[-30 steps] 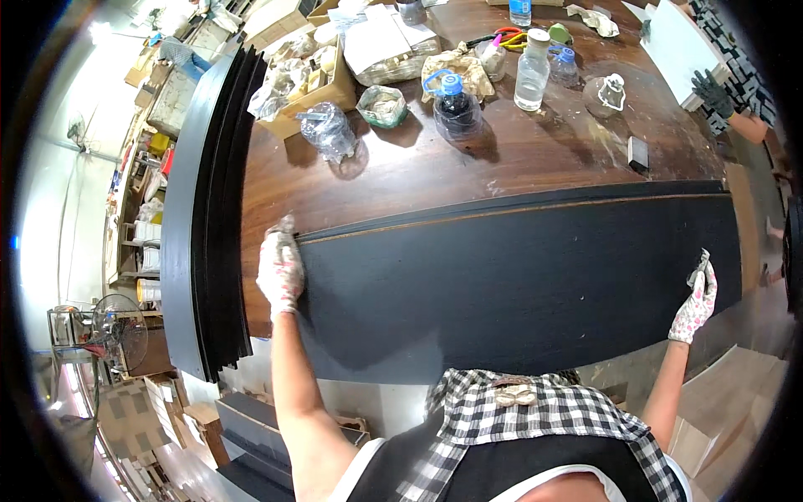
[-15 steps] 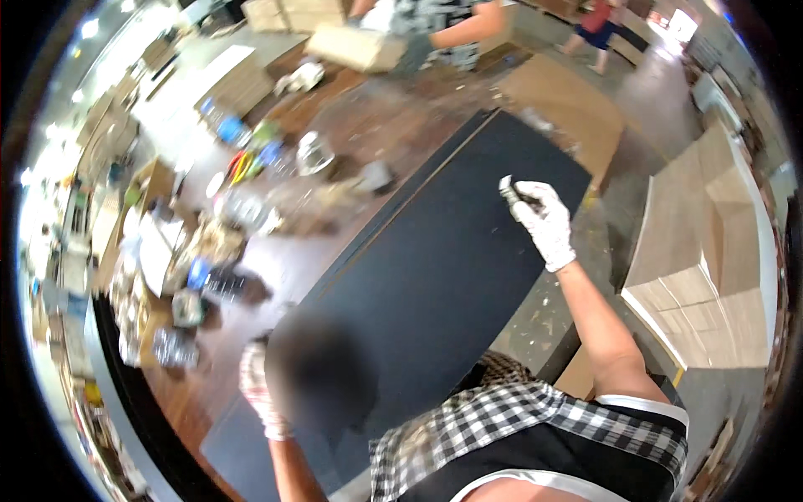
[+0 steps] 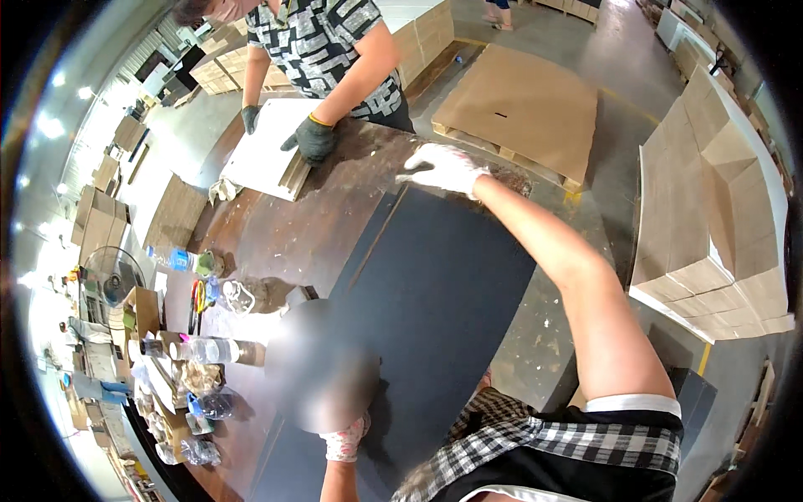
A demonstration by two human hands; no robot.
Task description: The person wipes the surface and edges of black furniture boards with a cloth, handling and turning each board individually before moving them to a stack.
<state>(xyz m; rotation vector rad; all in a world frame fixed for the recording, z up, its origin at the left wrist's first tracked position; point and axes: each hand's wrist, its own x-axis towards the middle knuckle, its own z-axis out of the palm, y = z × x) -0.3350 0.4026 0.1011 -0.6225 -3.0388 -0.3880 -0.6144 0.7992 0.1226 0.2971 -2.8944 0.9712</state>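
A long black panel [image 3: 435,301] lies on the dark brown table [image 3: 293,234] and runs away from me. My right hand [image 3: 441,167], in a white glove, reaches out to the panel's far end and grips its edge there. My left hand [image 3: 345,439], in a patterned glove, sits at the panel's near left edge; a blurred patch hides its fingers. Across the table a co-worker's dark-gloved hand [image 3: 314,138] presses on a white board [image 3: 263,155].
Water bottles [image 3: 201,350], a fan [image 3: 109,272], scissors and small boxes crowd the table's left side. Flat cardboard lies on a pallet [image 3: 523,109] beyond the table. A stack of folded cartons [image 3: 719,209] stands at the right on the concrete floor.
The view has swung round, so the panel now runs lengthwise away from me. My right hand reaches farther along it to the far end. The co-worker has come close into view.
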